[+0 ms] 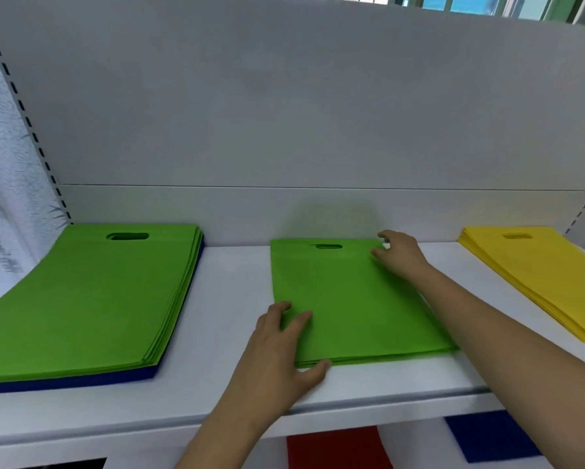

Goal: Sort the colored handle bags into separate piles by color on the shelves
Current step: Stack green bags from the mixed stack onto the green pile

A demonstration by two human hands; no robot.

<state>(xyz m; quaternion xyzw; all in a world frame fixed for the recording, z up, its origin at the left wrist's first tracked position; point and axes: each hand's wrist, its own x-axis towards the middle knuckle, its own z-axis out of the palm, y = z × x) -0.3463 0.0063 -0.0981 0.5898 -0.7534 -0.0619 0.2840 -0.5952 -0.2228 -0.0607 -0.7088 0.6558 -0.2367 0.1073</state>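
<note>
Far left, big green stack (91, 296) is sitting on blue bags (81, 380) w/ only their edges peeking out underneath, so that pile is looking mixed and prob still needing sorting. Sliding it could be fanning the top sheets, already stepped at the right edge.

Centre, left hand (277, 350) is lying flat, fingers spread on the near-left corner of the small green pile (352, 299), thumb at the front edge; it's pressing, not gripping. That pile is lying mid-shelf (223, 390), close to the lip, so one push toward the person could be sending bags off the front.

Right hand (399, 253) is resting at the far-right corner by the handle cutout, fingers loosely bent, touching fabric; can't tell if it's pinching. Uneven pressure btwn hands could be skewing the thin sheets.

Far right, yellow pile (538, 279) is sitting well apart. Below, red bag (335, 448) and blue bag (490, 438) are showing on a lower level.
</note>
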